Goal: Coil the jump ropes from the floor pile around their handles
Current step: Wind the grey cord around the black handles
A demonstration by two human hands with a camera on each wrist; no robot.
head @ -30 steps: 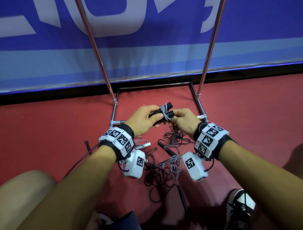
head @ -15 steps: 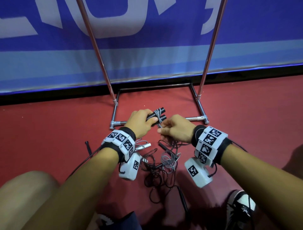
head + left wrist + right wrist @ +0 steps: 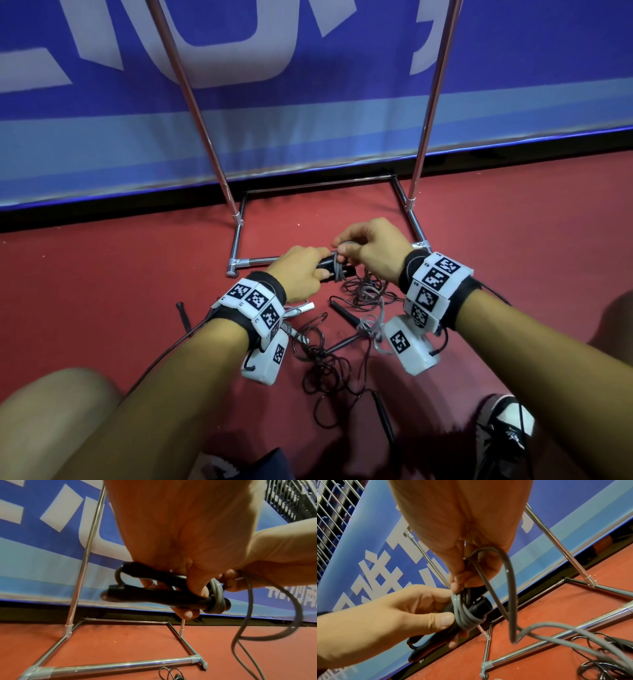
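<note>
My left hand (image 3: 305, 269) grips two black jump-rope handles (image 3: 150, 597) held side by side, thumb pressed beside the wraps. Several turns of grey rope (image 3: 464, 613) circle the handles near their right end (image 3: 339, 270). My right hand (image 3: 368, 245) is just above them and pinches the loose grey rope (image 3: 508, 574), which loops down to the floor. A tangled pile of thin black and grey ropes (image 3: 329, 349) with more black handles (image 3: 344, 313) lies on the red floor below both hands.
A chrome rack base (image 3: 253, 262) frames the floor just beyond my hands, with two slanted poles (image 3: 202, 113) rising against a blue banner (image 3: 308, 120). My knee (image 3: 51, 401) is at lower left, my shoe (image 3: 503, 435) at lower right.
My right hand has risen from beside the handles to above them, carrying the grey rope round. The left hand and handles dropped slightly lower and tilted flatter.
</note>
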